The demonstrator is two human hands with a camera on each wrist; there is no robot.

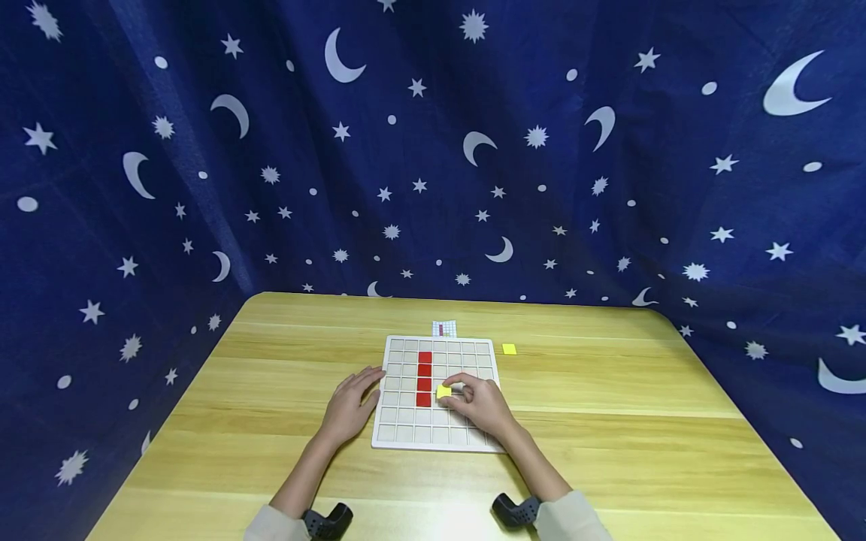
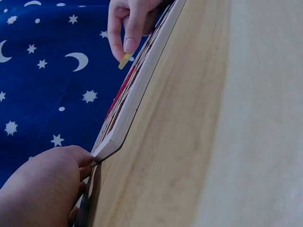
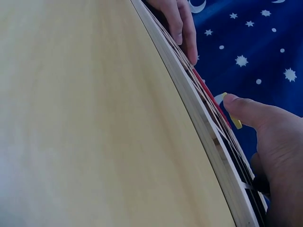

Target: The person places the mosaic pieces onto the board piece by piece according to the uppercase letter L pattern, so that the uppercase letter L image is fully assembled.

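Backdrop, head view: dark blue cloth (image 1: 433, 150) printed with white moons and stars, hung behind and to both sides of a light wooden table (image 1: 609, 421).
Item, centre of table: white grid board (image 1: 406, 432), square cells. Four red tiles (image 1: 424, 379) fill one column, stacked end to end.
Item: yellow tile (image 1: 443, 391), pinched between thumb and fingers of the right hand (image 1: 482, 406), just beside the lowest red tiles, over the board.
Item: left hand (image 1: 350, 406), fingers straight and flat, resting on the table with fingertips touching the board's left edge.
Item: second yellow tile (image 1: 509, 349), lying on the table just right of the board's far corner.
Item: small pattern card (image 1: 443, 328), lying just beyond the board's far edge.

Left wrist view: left hand (image 2: 45, 189) close to the lens, against the board's (image 2: 128, 118) near corner. Right hand (image 2: 130, 23) beyond, fingertips gripping the yellow tile (image 2: 125, 61) above the board. Red tiles (image 2: 124, 90) show as a thin strip. Table (image 2: 213, 118) fills the right side.

Right wrist view: right hand (image 3: 270, 137), thumb pressed on the yellow tile (image 3: 235, 120), just over the board (image 3: 199, 113). Left hand (image 3: 182, 23) at the board's far side, fingers extended.
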